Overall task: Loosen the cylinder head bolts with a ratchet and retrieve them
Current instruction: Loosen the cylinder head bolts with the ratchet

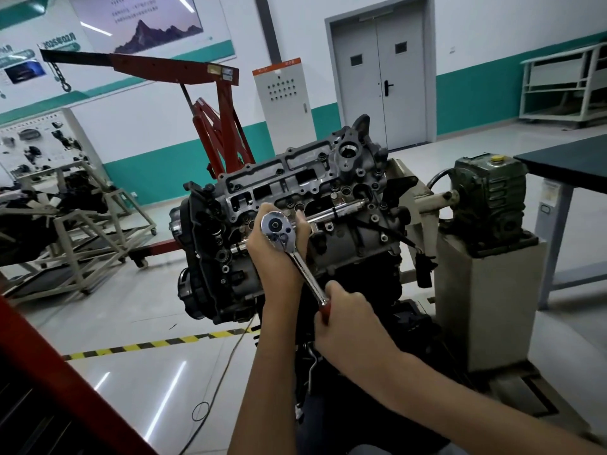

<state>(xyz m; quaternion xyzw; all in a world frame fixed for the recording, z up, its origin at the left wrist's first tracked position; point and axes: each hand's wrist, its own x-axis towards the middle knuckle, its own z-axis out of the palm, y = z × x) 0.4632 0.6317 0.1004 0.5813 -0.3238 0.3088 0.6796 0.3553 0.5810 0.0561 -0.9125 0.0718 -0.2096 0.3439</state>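
A grey engine with its cylinder head (328,188) uncovered stands tilted on a stand in the middle of the view. A chrome ratchet (297,257) with a red grip sits with its round head over the near side of the cylinder head. My left hand (274,257) wraps around the ratchet just beneath its head, fingers curled behind it. My right hand (345,315) grips the red handle end lower right. The socket and the bolt under the ratchet head are hidden by my left hand. Several small bolts show on the head's top face.
A grey-green gearbox (489,198) on a pedestal holds the engine from the right. A red engine crane (216,103) stands behind, a dark table (571,162) at far right, a frame with another engine (75,205) at left. A red beam (49,366) crosses the lower left.
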